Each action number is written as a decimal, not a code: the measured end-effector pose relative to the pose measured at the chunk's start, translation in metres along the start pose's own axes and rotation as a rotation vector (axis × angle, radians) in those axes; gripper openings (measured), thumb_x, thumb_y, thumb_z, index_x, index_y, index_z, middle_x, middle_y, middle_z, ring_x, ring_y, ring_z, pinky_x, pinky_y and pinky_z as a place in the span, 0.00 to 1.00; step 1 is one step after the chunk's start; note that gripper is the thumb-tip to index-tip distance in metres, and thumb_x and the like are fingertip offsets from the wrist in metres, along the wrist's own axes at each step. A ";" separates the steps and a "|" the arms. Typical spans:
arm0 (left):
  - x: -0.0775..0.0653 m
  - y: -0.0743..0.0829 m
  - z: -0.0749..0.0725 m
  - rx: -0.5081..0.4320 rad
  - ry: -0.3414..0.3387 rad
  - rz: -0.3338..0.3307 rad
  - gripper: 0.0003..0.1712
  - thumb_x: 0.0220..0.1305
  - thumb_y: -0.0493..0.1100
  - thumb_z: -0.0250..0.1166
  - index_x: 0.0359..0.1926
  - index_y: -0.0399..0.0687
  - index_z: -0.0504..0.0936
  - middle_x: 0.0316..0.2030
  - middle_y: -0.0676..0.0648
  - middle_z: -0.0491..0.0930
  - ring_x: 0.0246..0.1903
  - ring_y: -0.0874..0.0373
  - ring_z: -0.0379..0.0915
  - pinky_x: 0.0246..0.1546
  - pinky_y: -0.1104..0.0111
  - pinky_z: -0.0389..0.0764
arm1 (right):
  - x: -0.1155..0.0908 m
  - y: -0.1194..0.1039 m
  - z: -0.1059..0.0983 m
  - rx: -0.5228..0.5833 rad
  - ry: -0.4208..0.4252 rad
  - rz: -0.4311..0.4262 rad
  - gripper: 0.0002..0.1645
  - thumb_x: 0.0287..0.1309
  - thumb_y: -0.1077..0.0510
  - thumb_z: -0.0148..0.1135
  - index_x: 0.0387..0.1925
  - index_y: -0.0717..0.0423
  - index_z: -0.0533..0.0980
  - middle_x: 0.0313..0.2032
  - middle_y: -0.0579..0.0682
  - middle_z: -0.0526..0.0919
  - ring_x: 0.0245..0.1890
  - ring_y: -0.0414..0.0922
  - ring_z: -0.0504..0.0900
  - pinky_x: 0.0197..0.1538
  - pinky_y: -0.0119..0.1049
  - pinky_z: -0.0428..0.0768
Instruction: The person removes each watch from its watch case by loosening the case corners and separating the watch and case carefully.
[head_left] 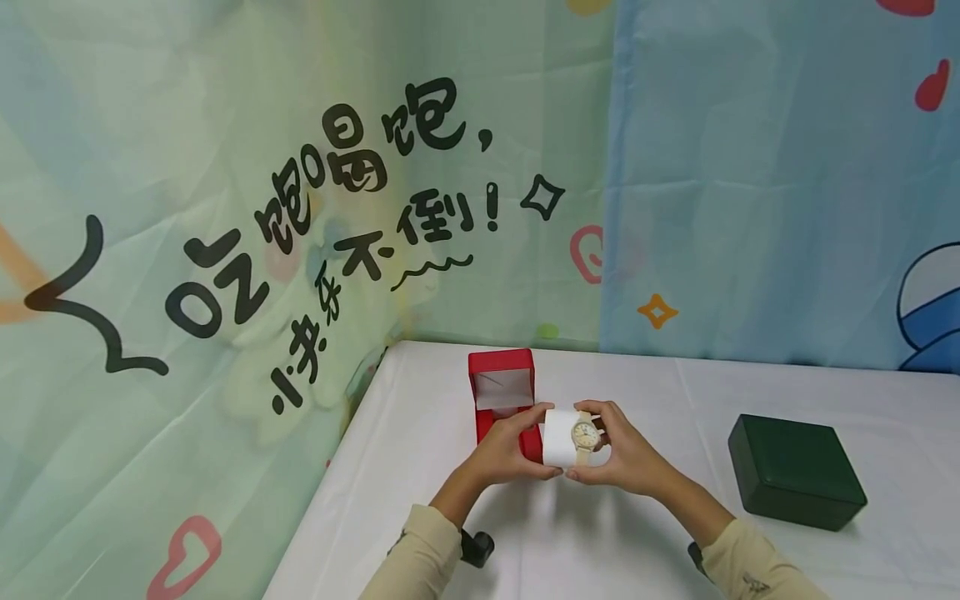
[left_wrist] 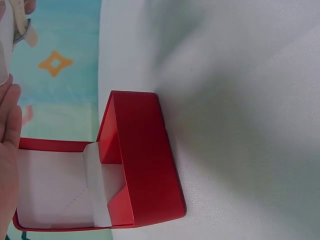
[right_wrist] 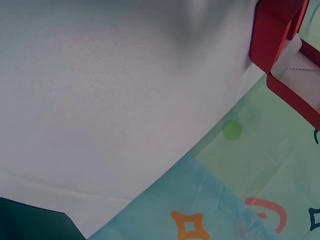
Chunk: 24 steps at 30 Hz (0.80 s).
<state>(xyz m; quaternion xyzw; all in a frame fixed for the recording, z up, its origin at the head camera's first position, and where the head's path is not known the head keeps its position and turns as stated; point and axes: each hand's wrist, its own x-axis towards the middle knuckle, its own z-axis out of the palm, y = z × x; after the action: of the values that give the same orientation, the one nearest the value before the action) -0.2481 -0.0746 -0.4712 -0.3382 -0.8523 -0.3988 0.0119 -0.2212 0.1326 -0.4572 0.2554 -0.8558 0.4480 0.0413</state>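
A wristwatch (head_left: 586, 434) with a pale strap and a light round dial is wrapped around a white cushion (head_left: 557, 437). My left hand (head_left: 504, 452) holds the cushion's left end between thumb and fingers. On the other side, my right hand (head_left: 633, 454) grips the right end, close beside the watch. Behind my left hand stands an open red watch box (head_left: 501, 360), its lid raised and its lining white. Seen from the left wrist, the red box (left_wrist: 150, 165) shows an inner space, with fingers of my left hand (left_wrist: 7, 165) at the frame's edge.
A closed dark green box (head_left: 798, 471) sits to the right on the white-covered table (head_left: 645, 542). Printed fabric walls (head_left: 480, 308) border the table at the left and back. The right wrist view catches a corner of the green box (right_wrist: 35, 222).
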 end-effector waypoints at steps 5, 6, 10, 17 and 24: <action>-0.001 -0.001 0.001 -0.008 -0.003 0.000 0.42 0.44 0.44 0.73 0.61 0.46 0.65 0.51 0.46 0.76 0.49 0.50 0.72 0.51 0.64 0.76 | 0.000 0.002 0.002 -0.008 0.009 0.021 0.48 0.33 0.54 0.76 0.55 0.64 0.58 0.47 0.57 0.66 0.38 0.40 0.68 0.36 0.28 0.76; -0.001 -0.001 0.001 -0.012 -0.004 0.001 0.42 0.44 0.43 0.73 0.61 0.46 0.65 0.51 0.45 0.76 0.49 0.50 0.72 0.51 0.63 0.76 | 0.000 0.002 0.003 -0.009 0.010 0.027 0.48 0.33 0.54 0.76 0.55 0.64 0.59 0.47 0.57 0.66 0.38 0.40 0.68 0.36 0.29 0.76; 0.000 -0.002 0.002 0.003 0.001 0.010 0.42 0.44 0.44 0.73 0.61 0.46 0.65 0.51 0.45 0.76 0.49 0.50 0.72 0.51 0.62 0.76 | 0.000 0.002 0.003 -0.009 0.017 0.036 0.48 0.34 0.54 0.75 0.55 0.63 0.59 0.46 0.56 0.67 0.38 0.41 0.68 0.36 0.30 0.77; 0.001 -0.003 0.001 0.004 0.001 0.004 0.41 0.44 0.43 0.73 0.61 0.46 0.65 0.50 0.46 0.77 0.46 0.57 0.72 0.50 0.64 0.76 | 0.000 0.000 0.000 -0.006 -0.004 0.028 0.48 0.36 0.55 0.74 0.57 0.64 0.59 0.47 0.57 0.67 0.36 0.36 0.67 0.34 0.26 0.75; 0.003 -0.001 -0.001 0.001 -0.008 -0.003 0.40 0.45 0.44 0.72 0.61 0.49 0.66 0.48 0.47 0.77 0.44 0.54 0.73 0.48 0.66 0.76 | -0.001 -0.002 -0.004 -0.050 -0.049 0.012 0.49 0.39 0.57 0.71 0.62 0.63 0.57 0.49 0.60 0.66 0.35 0.35 0.69 0.35 0.27 0.77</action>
<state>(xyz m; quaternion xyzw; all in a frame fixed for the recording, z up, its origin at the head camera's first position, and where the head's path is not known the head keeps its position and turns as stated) -0.2514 -0.0737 -0.4706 -0.3384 -0.8531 -0.3971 0.0082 -0.2206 0.1353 -0.4539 0.2598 -0.8689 0.4206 0.0241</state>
